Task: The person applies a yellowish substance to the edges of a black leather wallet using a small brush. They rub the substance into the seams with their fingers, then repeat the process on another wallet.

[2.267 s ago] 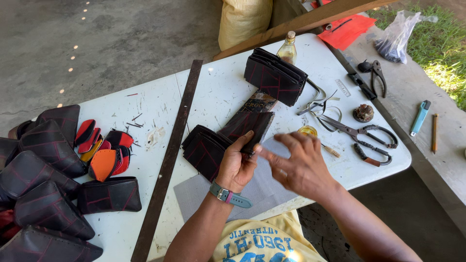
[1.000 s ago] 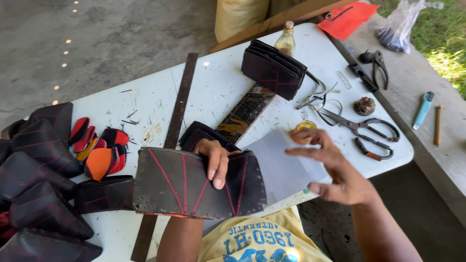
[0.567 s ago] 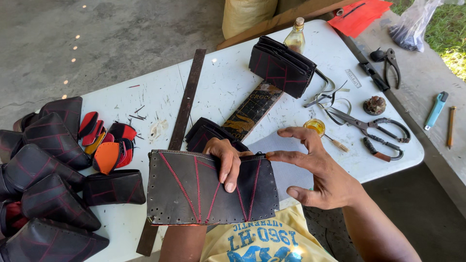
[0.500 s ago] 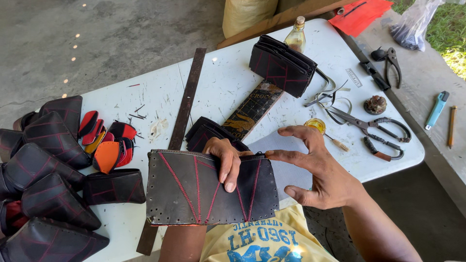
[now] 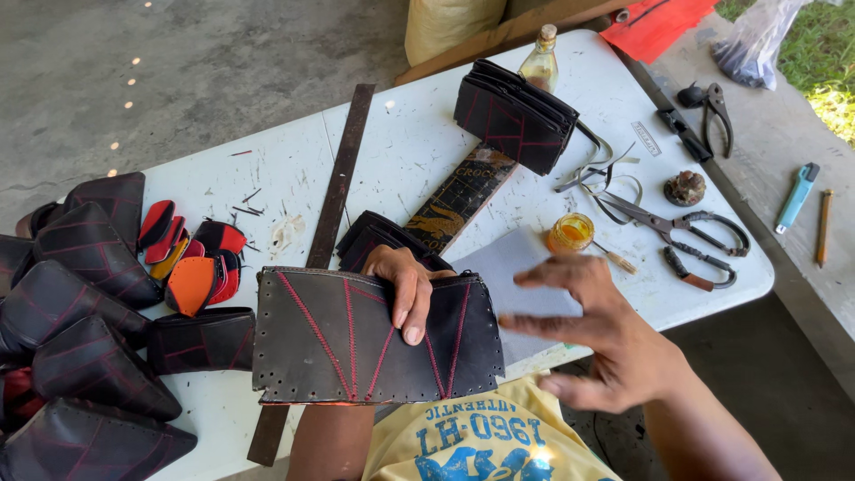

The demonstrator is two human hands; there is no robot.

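1. Your left hand (image 5: 401,285) grips the top edge of a black leather panel (image 5: 374,337) with red stitching, held upright.
2. Your right hand (image 5: 597,330) hovers open-fingered over a grey sheet (image 5: 512,267).
3. Scissors (image 5: 681,227) lie on the white table (image 5: 267,178).

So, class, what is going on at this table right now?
A person holds a black leather panel with red stitching up in the left hand, fingers folded over its top edge. The right hand hovers open beside it, over a grey sheet on the white table. Scissors, a small jar of amber liquid and stacks of similar black pieces lie around.
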